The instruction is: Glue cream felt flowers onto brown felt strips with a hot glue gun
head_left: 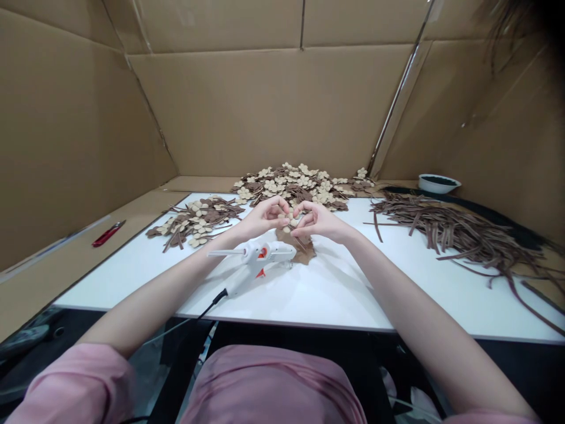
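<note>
Over the middle of the white board, my left hand (266, 218) and my right hand (319, 221) meet with fingers curled in. Between their fingertips is a small cream flower cutout (289, 221), pinched from both sides. A thin brown strip seems to run down from it near my right fingers. Below my hands lies a ragged-edged tan piece (303, 254). A white hot glue gun (270, 253) with an orange trigger stands just in front of my left hand, its nozzle toward the tan piece and a clear glue stick out of its back.
A heap of cream and brown flower cutouts (286, 184) sits at the back. Flowers with strips (198, 219) lie to the left, brown strips (441, 224) to the right. There are also a white bowl (438, 184), a red cutter (108, 234), the gun's black cord (216, 299) and cardboard walls (265, 106).
</note>
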`<state>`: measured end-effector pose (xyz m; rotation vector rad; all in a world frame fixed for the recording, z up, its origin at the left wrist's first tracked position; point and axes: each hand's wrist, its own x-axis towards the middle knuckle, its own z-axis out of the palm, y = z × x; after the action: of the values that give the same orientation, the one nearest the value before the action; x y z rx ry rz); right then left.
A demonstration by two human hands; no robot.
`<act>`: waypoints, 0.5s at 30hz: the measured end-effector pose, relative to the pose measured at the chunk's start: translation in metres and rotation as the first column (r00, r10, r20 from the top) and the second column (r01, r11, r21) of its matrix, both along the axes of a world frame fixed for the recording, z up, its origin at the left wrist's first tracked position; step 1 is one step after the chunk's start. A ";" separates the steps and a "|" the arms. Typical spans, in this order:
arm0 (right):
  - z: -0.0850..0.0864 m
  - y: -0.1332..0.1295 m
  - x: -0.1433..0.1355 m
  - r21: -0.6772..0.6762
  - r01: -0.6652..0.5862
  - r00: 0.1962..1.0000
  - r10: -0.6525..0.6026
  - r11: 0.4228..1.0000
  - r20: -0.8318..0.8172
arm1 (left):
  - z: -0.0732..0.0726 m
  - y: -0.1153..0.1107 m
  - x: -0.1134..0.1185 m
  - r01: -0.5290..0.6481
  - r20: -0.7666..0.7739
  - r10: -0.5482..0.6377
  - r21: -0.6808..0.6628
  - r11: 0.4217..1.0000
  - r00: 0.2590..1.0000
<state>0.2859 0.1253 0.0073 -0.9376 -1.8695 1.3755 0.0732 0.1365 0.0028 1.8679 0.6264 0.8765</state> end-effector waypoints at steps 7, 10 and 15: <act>-0.001 0.002 0.002 0.004 -0.020 1.000 0.020 1.000 0.004 | 0.003 -0.003 -0.001 0.005 -0.033 -0.004 0.035 0.999 0.999; -0.001 0.002 0.003 0.004 -0.029 1.000 0.029 1.000 0.001 | 0.004 -0.003 -0.001 0.010 -0.032 -0.008 0.041 0.999 0.999; -0.001 0.001 0.001 -0.005 -0.022 1.000 0.022 1.000 0.012 | 0.003 -0.001 -0.001 0.030 -0.016 -0.030 0.022 0.999 0.999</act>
<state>0.2872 0.1267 0.0062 -0.9318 -1.8912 1.3915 0.0722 0.1351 0.0060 1.9008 0.5992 0.8530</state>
